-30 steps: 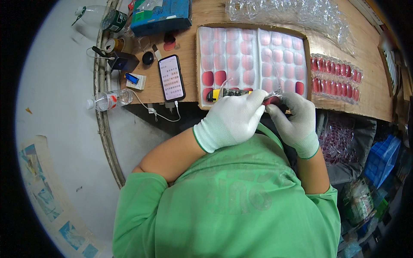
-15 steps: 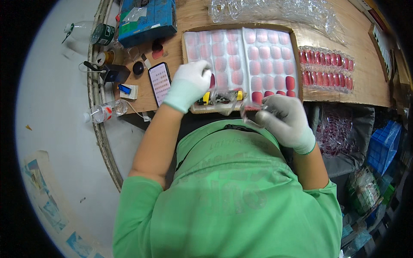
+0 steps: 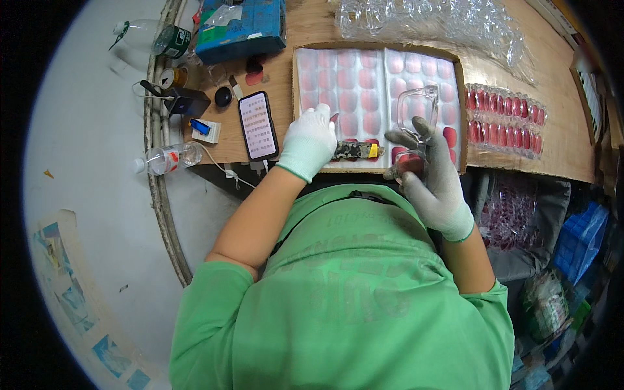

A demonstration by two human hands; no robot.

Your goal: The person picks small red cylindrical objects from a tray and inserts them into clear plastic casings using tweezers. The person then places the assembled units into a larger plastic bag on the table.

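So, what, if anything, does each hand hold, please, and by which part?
Right hand: glasses, by the end with a red lens. Left hand: cannot be told.

Left hand hides tray corner; blue box cropped.

The left forearm points forward and inward to the gloved left hand, whose back faces up with bent fingers, while the right hand, also gloved, holds thumb and forefinger apart, palm inward.
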